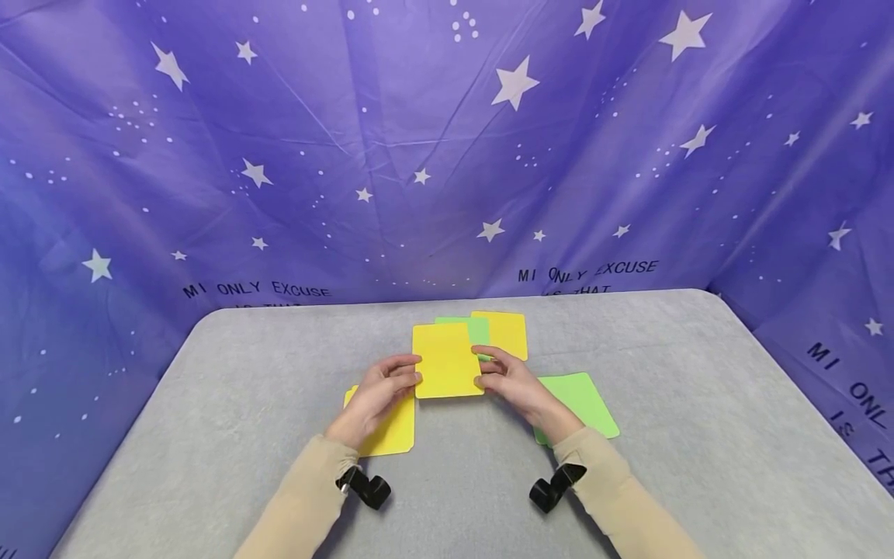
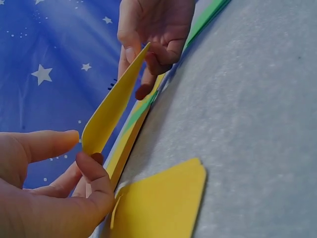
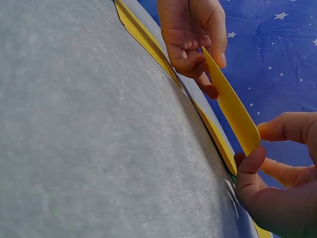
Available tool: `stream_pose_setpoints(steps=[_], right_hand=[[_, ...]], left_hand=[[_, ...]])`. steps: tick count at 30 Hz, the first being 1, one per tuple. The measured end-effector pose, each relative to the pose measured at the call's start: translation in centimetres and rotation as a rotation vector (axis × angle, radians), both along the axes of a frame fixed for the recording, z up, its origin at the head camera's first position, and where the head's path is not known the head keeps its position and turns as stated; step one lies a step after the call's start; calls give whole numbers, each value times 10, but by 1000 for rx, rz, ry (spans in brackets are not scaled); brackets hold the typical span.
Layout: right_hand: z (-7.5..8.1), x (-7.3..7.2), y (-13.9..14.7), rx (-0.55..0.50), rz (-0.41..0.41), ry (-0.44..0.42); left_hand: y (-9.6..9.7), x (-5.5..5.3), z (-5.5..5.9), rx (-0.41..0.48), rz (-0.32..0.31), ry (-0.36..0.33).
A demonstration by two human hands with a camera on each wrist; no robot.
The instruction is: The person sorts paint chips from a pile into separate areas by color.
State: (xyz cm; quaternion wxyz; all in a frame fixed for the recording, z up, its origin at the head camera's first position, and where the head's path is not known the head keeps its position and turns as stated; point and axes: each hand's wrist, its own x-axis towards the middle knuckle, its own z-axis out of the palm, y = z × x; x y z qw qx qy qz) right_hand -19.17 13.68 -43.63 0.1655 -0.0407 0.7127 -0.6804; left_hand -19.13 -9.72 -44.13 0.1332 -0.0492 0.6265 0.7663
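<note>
A thin yellow square card (image 1: 448,361) is held up off the table between both hands. My left hand (image 1: 379,392) pinches its left edge between thumb and fingers. The opposite edge is pinched by my right hand (image 1: 514,386). In the left wrist view the card (image 2: 111,111) appears nearly edge-on, slanting from one hand to the other. The right wrist view also shows the card (image 3: 233,109) raised above the table. Beneath my left hand lie yellow cards (image 1: 393,431), partly covered by it.
A green card (image 1: 580,404) lies under my right forearm. Behind the held card, another green card (image 1: 479,332) and a yellow card (image 1: 510,334) overlap. The grey table (image 1: 230,404) ends at a purple star-patterned curtain (image 1: 391,140).
</note>
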Motion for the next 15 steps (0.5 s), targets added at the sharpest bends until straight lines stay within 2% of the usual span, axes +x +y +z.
stream_pose_setpoints(steps=[8, 15], right_hand=[[-2, 4, -4, -21, 16, 3], [-4, 9, -10, -66, 48, 26]], left_hand=[[-5, 9, -1, -30, 1, 27], [-12, 15, -1, -8, -17, 43]])
